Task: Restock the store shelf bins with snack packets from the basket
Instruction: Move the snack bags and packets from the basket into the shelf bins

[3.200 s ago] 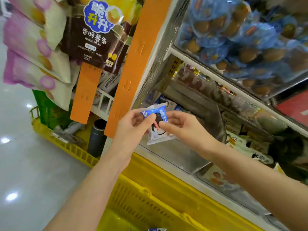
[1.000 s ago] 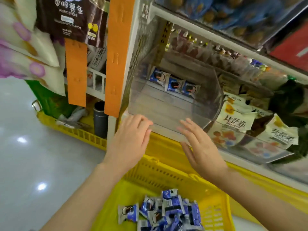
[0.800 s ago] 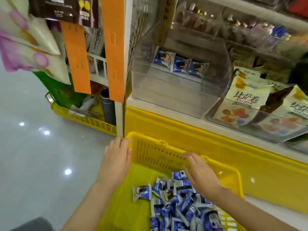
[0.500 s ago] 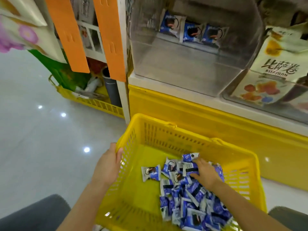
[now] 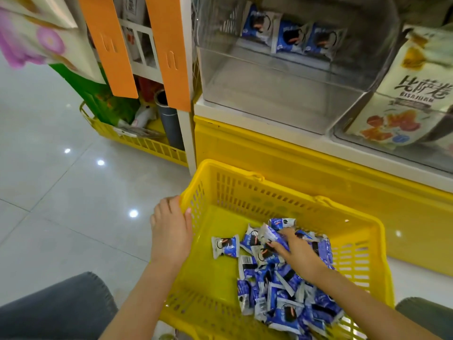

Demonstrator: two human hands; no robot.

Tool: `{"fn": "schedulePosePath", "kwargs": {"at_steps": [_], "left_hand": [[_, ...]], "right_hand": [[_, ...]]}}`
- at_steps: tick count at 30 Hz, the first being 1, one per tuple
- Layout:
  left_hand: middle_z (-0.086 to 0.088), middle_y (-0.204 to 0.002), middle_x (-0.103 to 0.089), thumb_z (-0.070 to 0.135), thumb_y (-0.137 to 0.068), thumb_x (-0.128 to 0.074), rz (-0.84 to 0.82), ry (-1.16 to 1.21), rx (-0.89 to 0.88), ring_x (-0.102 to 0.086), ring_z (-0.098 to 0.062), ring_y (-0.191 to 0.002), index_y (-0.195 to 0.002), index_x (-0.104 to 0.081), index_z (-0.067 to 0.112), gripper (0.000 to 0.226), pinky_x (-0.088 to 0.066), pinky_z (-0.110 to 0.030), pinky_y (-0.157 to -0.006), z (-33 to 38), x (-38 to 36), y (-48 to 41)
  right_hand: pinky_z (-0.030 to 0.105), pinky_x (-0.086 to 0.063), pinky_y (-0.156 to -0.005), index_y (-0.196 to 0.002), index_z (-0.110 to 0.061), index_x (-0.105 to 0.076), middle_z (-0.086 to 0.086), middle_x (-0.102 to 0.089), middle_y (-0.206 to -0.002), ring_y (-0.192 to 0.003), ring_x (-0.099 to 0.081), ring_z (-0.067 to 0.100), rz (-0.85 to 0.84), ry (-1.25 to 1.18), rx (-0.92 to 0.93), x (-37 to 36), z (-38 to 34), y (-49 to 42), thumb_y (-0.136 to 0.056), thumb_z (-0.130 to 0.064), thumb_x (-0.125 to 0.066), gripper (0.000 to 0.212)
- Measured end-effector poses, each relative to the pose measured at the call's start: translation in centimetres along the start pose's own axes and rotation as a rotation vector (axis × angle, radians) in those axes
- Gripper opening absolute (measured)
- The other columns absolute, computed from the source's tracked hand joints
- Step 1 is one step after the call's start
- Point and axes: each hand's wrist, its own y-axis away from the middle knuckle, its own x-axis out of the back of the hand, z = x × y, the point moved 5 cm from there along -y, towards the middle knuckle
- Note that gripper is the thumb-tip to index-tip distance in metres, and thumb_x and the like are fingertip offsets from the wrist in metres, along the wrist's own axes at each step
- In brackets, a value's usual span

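Bin (image 5: 282,94) has 3 packets (image 5: 291,36), pile (image 5: 282,290) left; right hand (image 5: 297,251) fingers closing on one, left hand (image 5: 171,231) gripping basket (image 5: 245,190).

Left hand (image 5: 171,231) on basket (image 5: 245,190) rim, right hand (image 5: 297,251) among snack packets (image 5: 282,298)

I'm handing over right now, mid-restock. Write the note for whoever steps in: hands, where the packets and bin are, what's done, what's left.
Left hand: gripping the left rim of the yellow basket, steadying it.
Right hand: down in the pile of blue snack packets, fingers on the top ones; whether one is firmly pinched is hard to tell.
One stray packet lies apart, left of the pile.
Done: three packets stand in a row at the back of the clear shelf bin.
Left: most of the bin is bare and the basket holds many packets; keep moving them up.
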Motion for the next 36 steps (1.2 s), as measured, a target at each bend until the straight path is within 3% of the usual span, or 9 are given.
{"fn": "schedulePosePath", "kwargs": {"at_steps": [2, 6, 9, 13, 20, 23, 26, 29, 36], "left_hand": [[-0.016, -0.116, -0.053, 0.018, -0.093, -0.050, 0.044, 0.130, -0.076, -0.049, -0.034, -0.107, -0.122, -0.051, 0.003, 0.032, -0.038, -0.044, -0.090, 2.6, -0.2, 1.6], [0.003, -0.123, -0.052, 0.035, -0.096, -0.043, -0.370, 0.668, 0.191, -0.052, -0.009, -0.110, -0.134, -0.040, 0.012, 0.044, -0.042, -0.019, -0.093, 6.1, -3.8, 5.4], [-0.007, -0.109, -0.063, 0.034, -0.093, -0.051, -0.657, 1.110, 0.497, -0.063, -0.014, -0.091, -0.124, -0.049, 0.004, 0.043, -0.048, -0.020, -0.073, 7.3, -6.5, 7.7], [-0.014, -0.085, -0.069, 0.015, -0.092, -0.053, -0.543, 1.428, 0.761, -0.065, -0.020, -0.075, -0.106, -0.055, -0.004, 0.024, -0.049, -0.032, -0.067, 6.6, -7.1, 8.0], [-0.008, -0.104, -0.070, 0.037, -0.081, -0.063, -0.788, 1.231, 0.592, -0.065, -0.019, -0.097, -0.112, -0.059, 0.007, 0.043, -0.051, -0.035, -0.084, 7.9, -8.5, 9.2], [-0.008, -0.102, -0.070, 0.031, -0.085, -0.063, -0.696, 1.129, 0.559, -0.066, -0.020, -0.094, -0.107, -0.060, 0.007, 0.033, -0.051, -0.037, -0.087, 7.8, -9.1, 9.3], [0.007, -0.091, -0.069, 0.030, -0.085, -0.064, -0.638, 1.090, 0.560, -0.061, -0.005, -0.089, -0.089, -0.057, 0.021, 0.012, -0.046, -0.028, -0.081, 7.3, -9.4, 8.8], [0.012, -0.101, -0.062, 0.035, -0.085, -0.062, -0.665, 1.077, 0.548, -0.057, -0.010, -0.104, -0.088, -0.052, 0.031, 0.011, -0.040, -0.037, -0.099, 7.3, -9.8, 8.5], [-0.014, -0.129, -0.053, 0.038, -0.086, -0.059, -0.713, 1.127, 0.626, -0.050, -0.029, -0.121, -0.128, -0.045, 0.008, 0.054, -0.036, -0.050, -0.106, 7.3, -11.1, 9.4]], "right_hand": [[0.024, -0.054, -0.077, -0.131, -0.014, -0.040, 0.020, -0.060, -0.121, -0.088, -0.066, 0.024, -0.012, -0.241, 0.030, -0.4, -1.8, 1.6, -0.098, -0.037, -0.041, 0.040], [0.028, -0.058, -0.065, -0.116, -0.010, -0.058, 0.020, -0.065, -0.099, -0.071, -0.070, 0.026, -0.062, -0.779, 0.004, -1.3, -5.4, 4.7, -0.097, -0.029, -0.043, 0.031], [0.025, -0.056, -0.052, -0.098, -0.014, -0.062, 0.005, -0.070, -0.068, -0.054, -0.068, 0.020, -0.021, -0.838, 0.023, -1.3, -6.6, 6.3, -0.097, -0.028, -0.044, 0.023], [0.025, -0.052, -0.050, -0.094, -0.012, -0.058, -0.002, -0.067, -0.070, -0.054, -0.066, 0.016, -0.079, -0.726, 0.065, -1.4, -5.6, 6.5, -0.097, -0.025, -0.048, 0.017], [0.022, -0.055, -0.060, -0.109, -0.014, -0.059, 0.003, -0.069, -0.088, -0.065, -0.067, 0.012, -0.122, -0.877, 0.017, -1.7, -2.4, 5.8, -0.100, -0.019, -0.039, 0.022], [0.021, -0.054, -0.069, -0.103, -0.021, -0.061, -0.007, -0.069, -0.083, -0.074, -0.067, 0.005, -0.133, -0.706, 0.044, -1.8, -1.8, 5.5, -0.100, -0.025, -0.038, 0.024], [0.021, -0.044, -0.085, -0.119, -0.024, -0.056, -0.013, -0.058, -0.102, -0.095, -0.058, 0.003, 0.182, -0.299, -0.011, 0.8, 1.5, 4.2, -0.098, -0.029, -0.043, 0.025], [0.030, -0.032, -0.103, -0.136, -0.008, -0.039, 0.007, -0.045, -0.130, -0.123, -0.041, 0.023, 0.388, -0.075, -0.201, 2.9, 6.1, 3.2, -0.096, -0.021, -0.051, 0.044], [0.040, -0.042, -0.097, -0.130, -0.001, -0.045, 0.021, -0.049, -0.127, -0.114, -0.049, 0.034, 0.207, -0.106, -0.484, 1.5, 10.5, 1.4, -0.090, -0.034, -0.059, 0.054]]}}
